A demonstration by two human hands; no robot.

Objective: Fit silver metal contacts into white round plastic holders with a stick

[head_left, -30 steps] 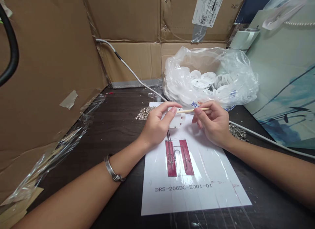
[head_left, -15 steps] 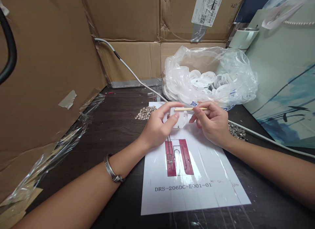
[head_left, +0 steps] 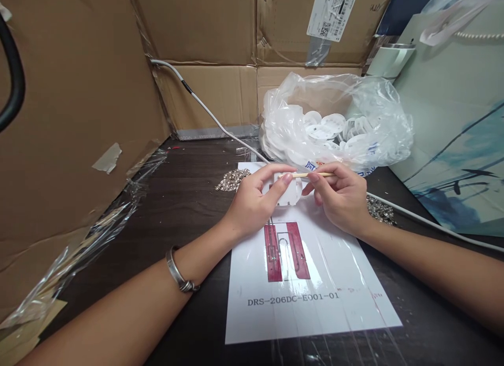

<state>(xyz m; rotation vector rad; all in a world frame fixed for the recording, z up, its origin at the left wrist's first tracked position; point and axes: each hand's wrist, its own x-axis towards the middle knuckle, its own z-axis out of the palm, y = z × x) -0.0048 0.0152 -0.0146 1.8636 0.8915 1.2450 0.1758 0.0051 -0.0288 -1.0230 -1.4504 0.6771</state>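
Between the thumb and fingers of my left hand is a white plastic disc with small notches along its lower edge. My right hand is closed on a thin wooden stick, whose left end lies across the disc's upper part. The left thumb rests over that end of the stick, so its tip is partly hidden. Both hands are above a white printed sheet that bears a red and white figure and the text DRS-206DC-E001-01.
A clear plastic bag holding several white discs stands behind my hands. Small shiny metal parts lie in piles left and right. A grey cable crosses the table. Cardboard walls enclose the back and left; a pale patterned bag stands right.
My left thumb has moved up and right onto the stick's end. The disc has turned slightly in my left hand. The right hand has barely moved.
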